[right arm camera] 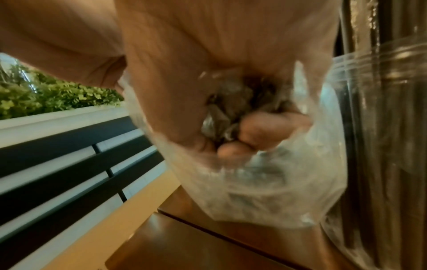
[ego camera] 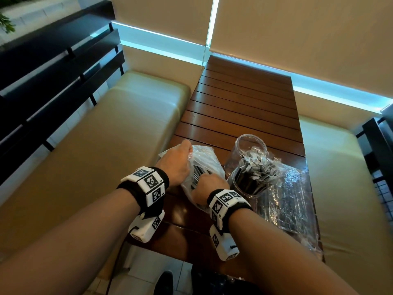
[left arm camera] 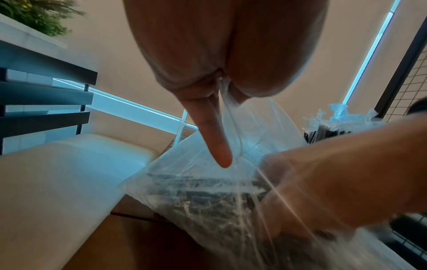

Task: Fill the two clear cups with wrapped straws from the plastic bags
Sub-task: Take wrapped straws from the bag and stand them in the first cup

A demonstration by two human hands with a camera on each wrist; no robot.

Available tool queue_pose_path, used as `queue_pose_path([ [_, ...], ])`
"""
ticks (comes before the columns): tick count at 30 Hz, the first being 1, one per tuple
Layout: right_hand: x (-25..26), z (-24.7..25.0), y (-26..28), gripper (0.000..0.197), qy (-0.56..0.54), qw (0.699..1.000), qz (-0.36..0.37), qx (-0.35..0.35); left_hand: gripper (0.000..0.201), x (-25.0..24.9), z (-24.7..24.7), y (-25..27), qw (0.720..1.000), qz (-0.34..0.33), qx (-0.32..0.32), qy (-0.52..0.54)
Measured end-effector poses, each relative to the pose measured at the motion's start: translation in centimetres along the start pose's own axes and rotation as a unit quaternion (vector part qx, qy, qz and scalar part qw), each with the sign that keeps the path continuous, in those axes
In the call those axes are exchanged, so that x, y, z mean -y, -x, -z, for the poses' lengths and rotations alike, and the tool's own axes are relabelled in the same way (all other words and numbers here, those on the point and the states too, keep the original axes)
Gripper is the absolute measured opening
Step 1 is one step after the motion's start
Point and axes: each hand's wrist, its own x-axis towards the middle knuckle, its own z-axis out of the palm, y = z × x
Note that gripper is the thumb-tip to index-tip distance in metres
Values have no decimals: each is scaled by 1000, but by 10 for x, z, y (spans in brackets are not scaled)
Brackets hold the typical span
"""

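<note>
On the wooden table [ego camera: 244,107] lies a clear plastic bag [ego camera: 204,160] of black wrapped straws. My left hand [ego camera: 178,160] pinches the bag's mouth [left arm camera: 227,102] and holds it up, one finger [left arm camera: 215,135] pointing straight down. Inside the bag, my right hand [ego camera: 209,186] is curled round a bunch of wrapped straws [right arm camera: 231,113]. Just right of it stands a clear cup [ego camera: 248,184] packed with black wrapped straws [ego camera: 257,167]. Behind that stands a second clear cup [ego camera: 248,145], with nothing visible inside. Another plastic bag of straws [ego camera: 287,201] lies at the table's right.
Cream bench cushions [ego camera: 110,133] flank the table on both sides. A dark slatted backrest [ego camera: 53,67] rises at the left, and a wire grid panel [ego camera: 382,173] stands at the right. The far half of the table is bare wood.
</note>
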Motion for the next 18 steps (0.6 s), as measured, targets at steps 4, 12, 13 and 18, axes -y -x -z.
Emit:
queue_pose_path([
  [4, 3, 15, 2, 20, -28, 999, -1, 30, 26, 1, 1, 0, 1000, -2, 3, -19],
  [12, -7, 67, 37, 15, 24, 999, 26, 34, 22, 1, 3, -14, 997, 39, -13, -66],
  [13, -11, 76, 44, 14, 29, 998, 25, 41, 22, 1, 4, -17, 997, 45, -15, -67],
  [18, -37, 118, 80, 15, 51, 998, 28, 26, 32, -4, 10, -30, 996, 62, -7, -57],
])
